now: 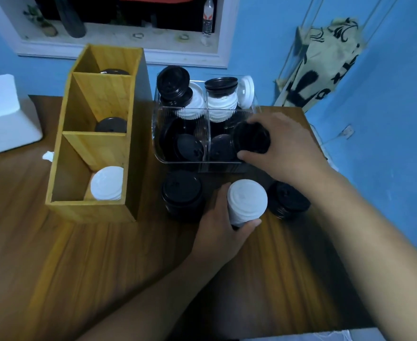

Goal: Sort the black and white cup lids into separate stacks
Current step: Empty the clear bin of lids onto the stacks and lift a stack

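- Head view, left hand (219, 230): the fingers and thumb are curled round a white stack of lids (247, 201) that stands on the wooden table (91, 267). The grip is snug on the sides of the stack.
- Head view, right hand (288, 146): beyond the left hand's grip, the fingers and thumb pinch the edge of one black lid (251, 137). The lid is tilted over the near right section of a clear bin (157, 124).
- Sorted so far: one black stack (181, 193) stands just left of the held white stack and another black stack (288, 200) just right of it. Both stand on the table, in front of the bin.
- Left to sort: the bin holds a mix. There are loose black lids in the sections beside the right hand's grip, and white lids with black ones on top in the two sections beyond it.
- Judgement: the task looks roughly half done, and the pinched black lid seems bound for one of the black stacks.
- Well to the left of both hands, a wooden organiser (91, 210) has a white lid in its nearest slot and a black lid in each of the two slots beyond it.
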`<move>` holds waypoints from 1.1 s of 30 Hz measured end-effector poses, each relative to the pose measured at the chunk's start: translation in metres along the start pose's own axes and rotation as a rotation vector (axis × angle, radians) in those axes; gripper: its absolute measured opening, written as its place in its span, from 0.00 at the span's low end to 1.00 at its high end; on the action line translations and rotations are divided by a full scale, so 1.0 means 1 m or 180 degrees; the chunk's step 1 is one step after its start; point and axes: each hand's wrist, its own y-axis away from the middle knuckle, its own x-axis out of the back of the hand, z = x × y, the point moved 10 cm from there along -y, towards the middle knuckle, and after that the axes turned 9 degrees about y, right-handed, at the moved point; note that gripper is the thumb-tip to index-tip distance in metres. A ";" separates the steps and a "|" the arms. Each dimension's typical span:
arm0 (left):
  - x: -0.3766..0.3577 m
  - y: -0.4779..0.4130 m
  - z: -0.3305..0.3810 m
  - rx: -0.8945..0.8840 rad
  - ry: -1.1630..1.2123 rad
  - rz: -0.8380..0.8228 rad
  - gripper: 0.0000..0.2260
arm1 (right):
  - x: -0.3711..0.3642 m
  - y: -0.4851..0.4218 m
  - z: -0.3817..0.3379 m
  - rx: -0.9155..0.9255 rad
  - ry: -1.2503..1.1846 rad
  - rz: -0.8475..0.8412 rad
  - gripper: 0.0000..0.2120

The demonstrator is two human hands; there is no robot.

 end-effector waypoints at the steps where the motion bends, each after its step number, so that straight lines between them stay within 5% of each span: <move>1: 0.000 0.000 0.000 -0.0001 0.0015 0.0017 0.39 | 0.006 0.024 0.013 -0.0192 -0.0235 0.0006 0.29; 5: 0.001 0.001 0.001 -0.0016 0.0007 0.0061 0.38 | -0.008 0.118 0.058 -0.0781 -0.0498 -0.0188 0.32; 16: -0.003 -0.001 -0.001 0.0041 -0.0009 -0.0026 0.39 | -0.077 0.209 0.084 -0.1306 0.0742 -0.0521 0.41; 22: -0.002 0.000 -0.001 0.0049 -0.0004 0.0015 0.39 | -0.105 0.216 0.076 -0.0296 -0.0352 -0.1120 0.44; 29: -0.003 0.000 0.000 0.0050 -0.0005 -0.0001 0.40 | -0.089 0.217 0.092 -0.0833 -0.0011 -0.0195 0.40; 33: -0.002 0.000 0.003 0.0035 0.0009 0.0006 0.39 | -0.072 0.216 0.098 -0.1352 -0.0817 0.0197 0.38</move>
